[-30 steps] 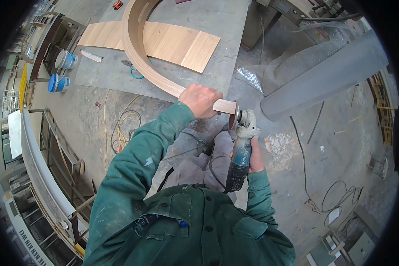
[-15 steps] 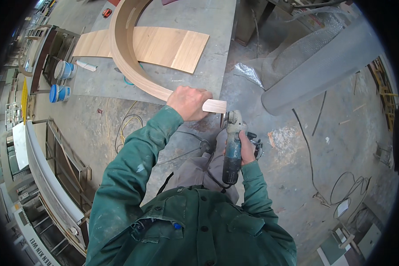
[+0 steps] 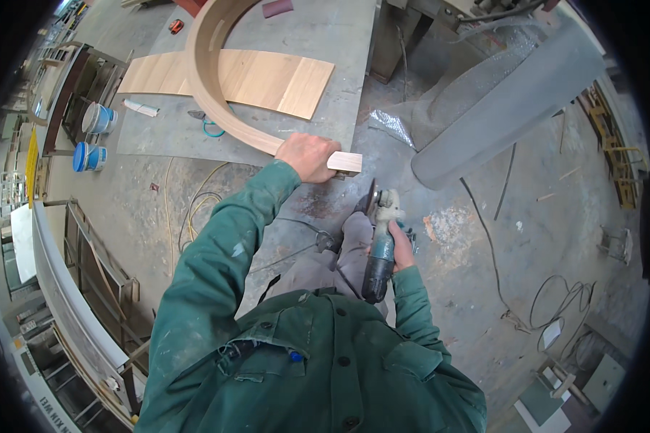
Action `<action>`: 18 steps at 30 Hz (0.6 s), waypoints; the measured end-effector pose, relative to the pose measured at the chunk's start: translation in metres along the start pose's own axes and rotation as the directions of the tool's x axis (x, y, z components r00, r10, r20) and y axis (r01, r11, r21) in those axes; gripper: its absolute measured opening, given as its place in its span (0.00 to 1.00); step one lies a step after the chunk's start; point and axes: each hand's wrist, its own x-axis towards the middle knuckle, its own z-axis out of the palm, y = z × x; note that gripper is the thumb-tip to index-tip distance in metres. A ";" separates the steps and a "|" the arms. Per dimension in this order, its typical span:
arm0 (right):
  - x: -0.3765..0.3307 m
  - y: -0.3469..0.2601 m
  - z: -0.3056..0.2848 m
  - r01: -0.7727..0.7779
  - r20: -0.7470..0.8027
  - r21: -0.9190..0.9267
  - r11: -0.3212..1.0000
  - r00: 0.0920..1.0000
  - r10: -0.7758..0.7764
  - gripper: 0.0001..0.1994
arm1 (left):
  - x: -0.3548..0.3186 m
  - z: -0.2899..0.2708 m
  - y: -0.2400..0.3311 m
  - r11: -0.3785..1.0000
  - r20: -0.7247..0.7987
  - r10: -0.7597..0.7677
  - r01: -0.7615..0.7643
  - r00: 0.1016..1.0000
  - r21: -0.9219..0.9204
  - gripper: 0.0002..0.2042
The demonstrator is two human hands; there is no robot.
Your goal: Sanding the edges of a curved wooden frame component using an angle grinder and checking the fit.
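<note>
A curved wooden arch piece (image 3: 209, 86) lies across a grey workbench (image 3: 339, 43), its near end jutting past the bench edge. My left hand (image 3: 308, 156) grips that near end from above. My right hand (image 3: 401, 247) holds a blue angle grinder (image 3: 380, 249) upright, its disc (image 3: 370, 198) just below and right of the arch's cut end, apart from the wood. Under the arch rests a flat curved wooden panel (image 3: 267, 79).
Two blue and white buckets (image 3: 94, 137) stand at the left by a shelf. A large grey duct (image 3: 505, 101) lies on the floor to the right. Cables (image 3: 195, 202) trail over the dusty concrete, and a long curved grey board (image 3: 58, 281) lines the lower left.
The grinder has dropped away from the end of the arch, and my left hand stays clamped on it. The view has shifted, so the arch end sits lower in the picture.
</note>
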 end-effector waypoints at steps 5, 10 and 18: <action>-0.063 -0.038 0.015 0.201 0.032 -0.176 0.964 0.980 -0.198 0.23 | -0.003 0.000 -0.006 1.000 -0.007 0.013 -0.012 1.000 0.015 0.12; -0.109 -0.035 -0.003 0.225 0.067 -0.007 0.974 0.972 -0.224 0.27 | -0.005 0.005 -0.010 0.999 -0.009 0.044 -0.044 0.999 0.017 0.12; -0.156 -0.015 0.000 0.395 0.098 0.077 0.915 0.911 -0.401 0.35 | -0.023 -0.006 -0.024 0.994 -0.094 0.105 -0.108 0.990 -0.032 0.12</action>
